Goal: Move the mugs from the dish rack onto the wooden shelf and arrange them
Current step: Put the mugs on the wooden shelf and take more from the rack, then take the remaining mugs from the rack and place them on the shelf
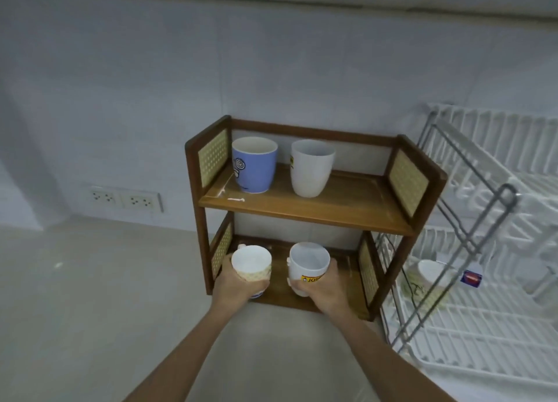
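Observation:
A two-tier wooden shelf [305, 211] stands against the wall. On its upper board sit a blue mug [253, 169] at the left and a white mug [311, 169] beside it, both upright. My left hand [238, 283] grips a white mug with a pale patterned band [250, 261] at the left of the lower board. My right hand [324, 285] grips a white mug with a yellow label [308, 262] at the middle of the lower board. Whether these two mugs rest on the board is unclear. One more white mug [430, 273] lies in the white dish rack [483, 311] at the right.
The rack's metal frame [471, 229] leans close to the shelf's right side. Wall sockets [125, 199] sit low on the wall at the left. The shelf and rack stand on a pale counter [105, 296].

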Tool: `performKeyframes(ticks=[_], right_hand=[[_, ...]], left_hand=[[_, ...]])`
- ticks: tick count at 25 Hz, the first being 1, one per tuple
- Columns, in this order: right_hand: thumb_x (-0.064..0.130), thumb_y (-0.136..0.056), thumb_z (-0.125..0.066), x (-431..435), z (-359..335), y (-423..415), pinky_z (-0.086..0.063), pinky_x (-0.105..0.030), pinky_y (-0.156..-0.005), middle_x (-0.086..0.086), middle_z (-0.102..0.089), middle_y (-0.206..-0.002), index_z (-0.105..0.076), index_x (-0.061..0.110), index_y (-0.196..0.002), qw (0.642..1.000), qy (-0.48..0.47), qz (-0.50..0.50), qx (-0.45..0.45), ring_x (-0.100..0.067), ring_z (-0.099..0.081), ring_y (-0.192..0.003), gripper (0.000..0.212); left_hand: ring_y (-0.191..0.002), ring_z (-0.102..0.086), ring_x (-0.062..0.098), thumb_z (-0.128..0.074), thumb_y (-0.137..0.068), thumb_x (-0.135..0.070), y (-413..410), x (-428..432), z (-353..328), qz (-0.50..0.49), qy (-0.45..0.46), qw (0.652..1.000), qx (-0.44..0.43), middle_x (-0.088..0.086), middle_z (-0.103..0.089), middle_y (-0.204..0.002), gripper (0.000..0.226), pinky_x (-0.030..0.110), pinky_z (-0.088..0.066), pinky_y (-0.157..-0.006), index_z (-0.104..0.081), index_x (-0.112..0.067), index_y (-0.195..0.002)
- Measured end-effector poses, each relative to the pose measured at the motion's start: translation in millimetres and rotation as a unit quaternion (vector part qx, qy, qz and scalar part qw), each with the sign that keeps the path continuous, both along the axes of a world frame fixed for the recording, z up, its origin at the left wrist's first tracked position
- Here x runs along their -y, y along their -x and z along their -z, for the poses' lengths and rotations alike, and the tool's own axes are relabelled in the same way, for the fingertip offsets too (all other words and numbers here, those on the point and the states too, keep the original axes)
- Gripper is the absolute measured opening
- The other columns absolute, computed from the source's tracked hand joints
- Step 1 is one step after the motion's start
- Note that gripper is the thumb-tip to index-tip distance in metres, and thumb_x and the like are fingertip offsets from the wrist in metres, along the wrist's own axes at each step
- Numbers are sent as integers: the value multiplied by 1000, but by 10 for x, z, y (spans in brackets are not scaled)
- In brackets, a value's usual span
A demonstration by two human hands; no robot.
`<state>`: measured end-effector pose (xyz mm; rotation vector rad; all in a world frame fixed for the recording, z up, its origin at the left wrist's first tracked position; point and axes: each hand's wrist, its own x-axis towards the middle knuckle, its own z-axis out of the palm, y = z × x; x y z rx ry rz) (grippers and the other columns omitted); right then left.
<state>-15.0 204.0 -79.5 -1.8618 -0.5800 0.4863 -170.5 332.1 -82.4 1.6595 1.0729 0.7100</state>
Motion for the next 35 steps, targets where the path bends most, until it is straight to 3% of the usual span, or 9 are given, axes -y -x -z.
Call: performKeyframes(ticks=[4,8,18,21,24,27,29,31,35], right_hand=[[34,-37,-92,-195,255,-78,-52,-30,-84,5,-62,-113,-44,26,-118,1000,21,2,-15,-17,-60,-107,95],[35,-38,-93,-404,387,-144,-52,-43,-93,2,-63,-113,-43,27,-112,999,46,21,-19,-20,-60,-108,90],[14,-56,-91,-332,365,-96,-46,-44,-101,-4,-57,-126,-38,16,-129,998,43,-9,-50,-23,-54,-117,90],[8,-67,-83,-206,273,15,-46,-39,-102,-9,-59,-129,-42,8,-134,995,56,-16,-76,-26,-56,-119,78],[12,-81,-70,144,122,234,-44,-24,-90,-9,-60,-131,-39,9,-141,996,81,-36,-15,-25,-57,-120,67],[15,-88,-63,692,-32,424,-41,-22,-98,-4,-50,-142,-24,11,-150,995,78,-55,32,-17,-48,-129,74],[13,-87,-64,1186,-136,507,-42,-12,-96,5,-48,-139,-34,19,-145,997,26,-60,28,-5,-45,-127,65],[8,-86,-65,1682,-265,501,-45,-2,-80,14,-56,-127,-49,35,-125,998,-14,-55,40,7,-54,-112,50],[-1,-83,-65,2501,-505,133,-53,-12,-69,10,-70,-98,-63,38,-95,996,-9,-29,90,1,-66,-91,40]], left_hand=[[-103,-63,24,-87,-40,-42,-185,-173,254,-11,25,1000,-14,-2,-63,-115,100,45,-54,-88,-44,-31,-129],[-115,-53,25,-88,-42,-40,-290,-359,401,-23,22,999,-40,-4,-57,-122,107,39,-45,-97,-35,-31,-135],[-127,-44,29,-91,-58,-21,-254,-354,430,-16,3,999,-41,6,-51,-135,100,43,-37,-108,-34,-17,-140],[-123,-50,31,-86,-66,-9,-137,-154,318,-31,-22,999,-13,12,-56,-133,86,35,-40,-100,-41,-8,-139],[-118,-55,33,-73,-78,2,11,212,188,-33,-36,999,13,15,-58,-129,63,34,-44,-93,-44,-3,-133],[-118,-55,26,-64,-87,0,105,709,91,30,-50,998,2,11,-57,-129,54,34,-45,-97,-41,-4,-136],[-112,-59,16,-63,-88,-1,143,1089,27,111,-55,992,9,1,-61,-123,47,22,-47,-93,-48,-15,-130],[-103,-63,5,-62,-89,-1,142,1436,-75,203,-52,978,14,-11,-66,-112,42,11,-48,-83,-54,-31,-117],[-96,-65,-1,-60,-90,-6,-98,2118,-353,343,-90,934,34,-19,-71,-99,37,10,-48,-82,-61,-39,-107]])
